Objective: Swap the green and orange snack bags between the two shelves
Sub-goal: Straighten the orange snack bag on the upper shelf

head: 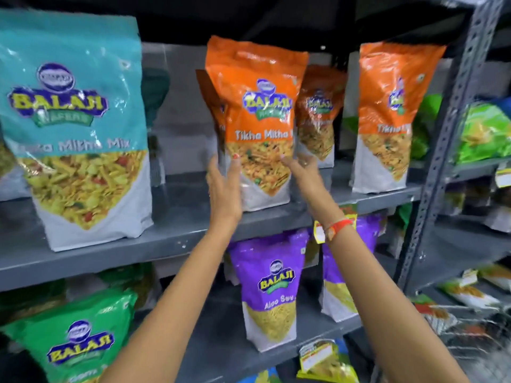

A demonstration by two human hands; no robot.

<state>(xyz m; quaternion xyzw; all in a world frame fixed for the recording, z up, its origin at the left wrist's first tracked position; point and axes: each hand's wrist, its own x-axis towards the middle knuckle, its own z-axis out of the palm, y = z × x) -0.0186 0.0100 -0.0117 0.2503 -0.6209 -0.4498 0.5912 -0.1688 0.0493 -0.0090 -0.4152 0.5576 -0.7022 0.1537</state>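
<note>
An orange snack bag [260, 111] stands upright on the upper grey shelf [166, 239]. My left hand [224, 186] presses its left side with the thumb on the front. My right hand [301, 167] holds its lower right side. More orange bags stand behind it [318, 111] and to the right [392, 111]. A green snack bag [77, 338] stands on the lower shelf at the bottom left, away from both hands.
A large teal bag [74, 120] stands at the left of the upper shelf. Two purple bags [271, 286] stand on the lower shelf under my arms. A perforated grey upright [453, 128] separates a neighbouring rack with green packets [484, 134].
</note>
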